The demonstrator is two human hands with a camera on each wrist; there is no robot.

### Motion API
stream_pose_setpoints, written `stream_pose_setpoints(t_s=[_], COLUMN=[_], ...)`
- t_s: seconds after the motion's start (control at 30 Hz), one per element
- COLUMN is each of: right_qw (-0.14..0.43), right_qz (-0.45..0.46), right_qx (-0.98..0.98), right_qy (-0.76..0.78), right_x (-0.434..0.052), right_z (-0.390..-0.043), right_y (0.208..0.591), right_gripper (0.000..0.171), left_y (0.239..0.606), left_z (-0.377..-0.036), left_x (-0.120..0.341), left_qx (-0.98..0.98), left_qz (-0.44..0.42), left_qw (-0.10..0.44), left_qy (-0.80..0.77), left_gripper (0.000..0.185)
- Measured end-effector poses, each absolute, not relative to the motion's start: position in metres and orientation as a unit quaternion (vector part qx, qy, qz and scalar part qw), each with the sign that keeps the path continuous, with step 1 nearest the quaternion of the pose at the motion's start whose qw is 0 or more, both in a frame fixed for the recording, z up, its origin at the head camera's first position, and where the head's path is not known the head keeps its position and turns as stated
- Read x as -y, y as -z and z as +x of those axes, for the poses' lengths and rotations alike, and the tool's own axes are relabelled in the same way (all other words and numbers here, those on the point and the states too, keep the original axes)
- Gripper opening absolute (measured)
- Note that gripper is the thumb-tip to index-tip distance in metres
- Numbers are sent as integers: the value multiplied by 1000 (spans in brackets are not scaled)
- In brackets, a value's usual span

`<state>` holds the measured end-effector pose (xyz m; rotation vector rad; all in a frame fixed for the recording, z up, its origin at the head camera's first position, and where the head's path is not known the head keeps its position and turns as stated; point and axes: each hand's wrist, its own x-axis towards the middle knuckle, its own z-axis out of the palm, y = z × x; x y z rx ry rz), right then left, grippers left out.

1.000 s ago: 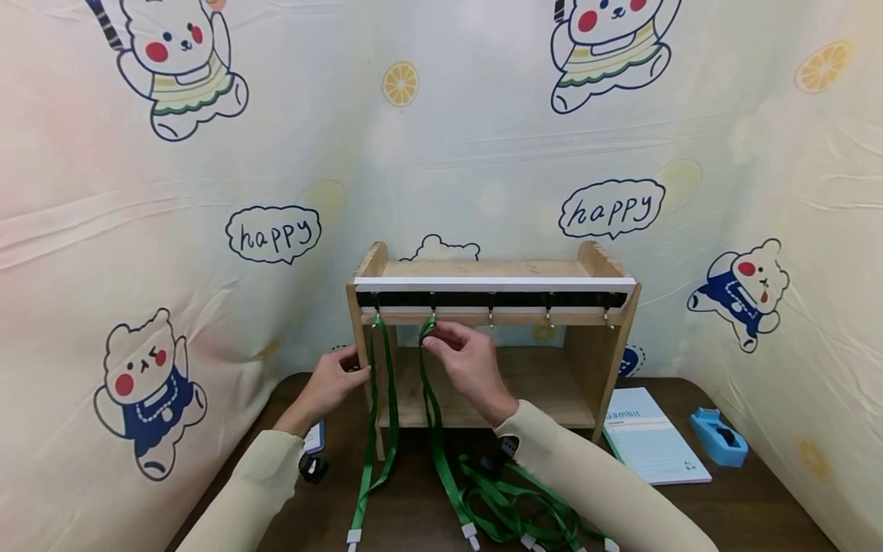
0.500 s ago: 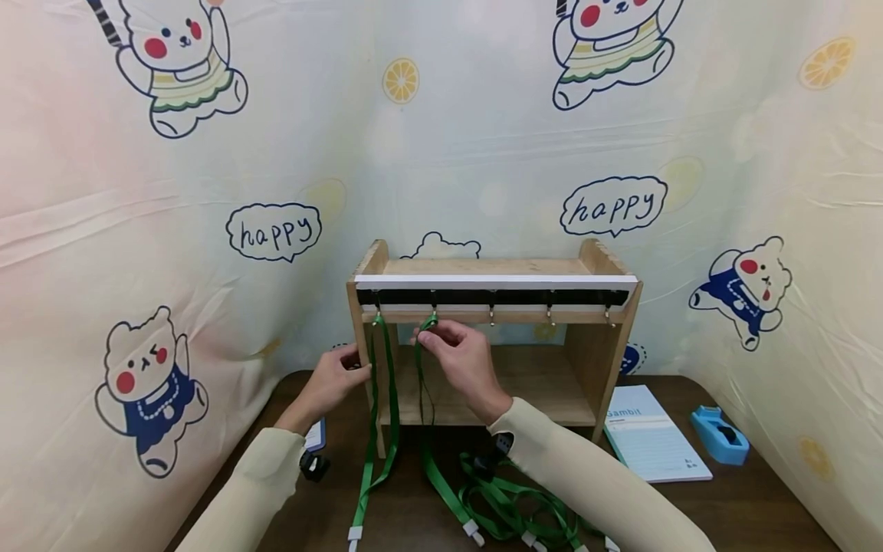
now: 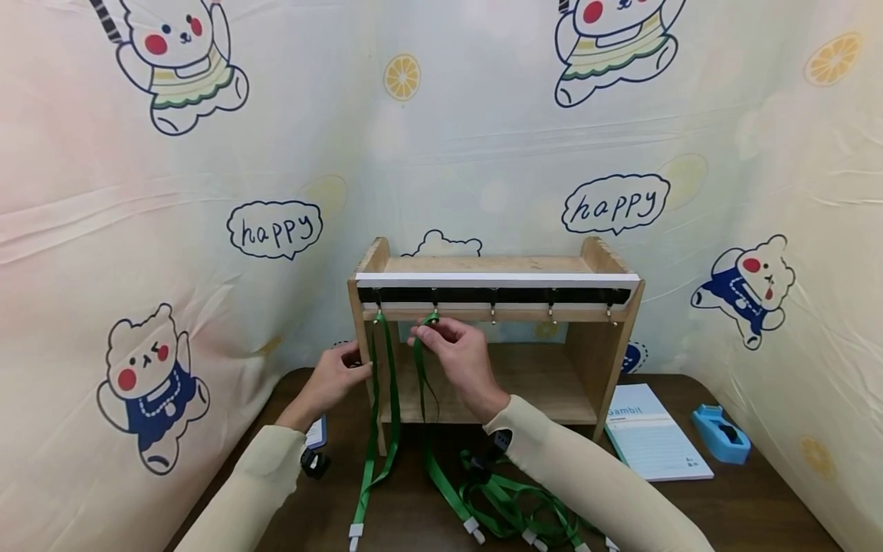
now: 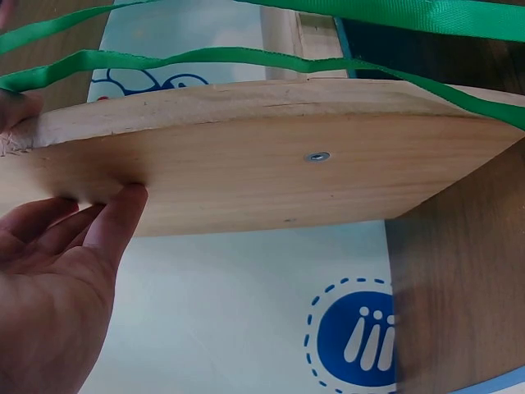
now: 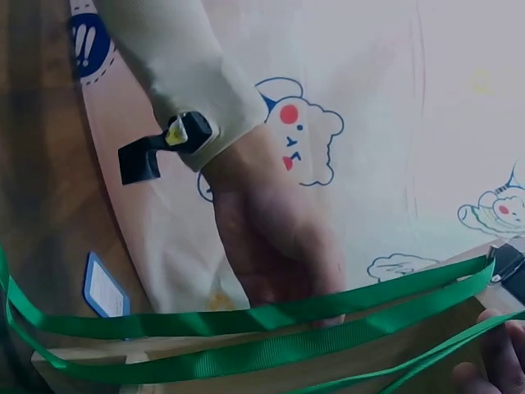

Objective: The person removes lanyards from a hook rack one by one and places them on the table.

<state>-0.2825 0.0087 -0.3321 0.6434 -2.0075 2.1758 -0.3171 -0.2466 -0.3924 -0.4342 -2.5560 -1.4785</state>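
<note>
Small open-fronted wooden shelf rack (image 3: 586, 360) on dark table (image 3: 759, 498). Left hand (image 3: 336, 377) braces rack's left side, fingers straight. Right hand (image 3: 457, 354) pinches green woven lanyard (image 3: 422, 399) at second hook (image 3: 434, 300) (strap trailing onto table).

the shelf (image 3: 586, 360) under the left hand (image 3: 336, 379) is pale unfinished wood, matt, with rough-sawn edges and a small metal screw head. the lanyard (image 3: 422, 383) pinched by the right hand (image 3: 461, 354) is green woven cloth with a faint sheen. above its fingers, the hooks (image 3: 492, 313) look like shiny metal on a black strip. behind hangs a creased printed cloth backdrop (image 3: 483, 138). below the wrists the table (image 3: 752, 491) is dark, smooth wood.
</note>
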Motion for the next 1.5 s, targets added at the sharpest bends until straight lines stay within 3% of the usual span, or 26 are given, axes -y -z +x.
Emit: stream_pose_setpoints(t_s=[0.57,1.5], right_qw=[26,9], right_qz=[164,225], right_qx=[626,615], right_qy=[-762,-756], right_x=[-3,-13], right_z=[-279,-264], right_y=[330,337], right_gripper=[25,26], left_y=[396,391], left_z=[-313,-314], left_x=[246,246], left_qx=[861,859], left_qz=[-133,-140], left_qw=[70,79], left_qy=[487,486], left_gripper=[42,42])
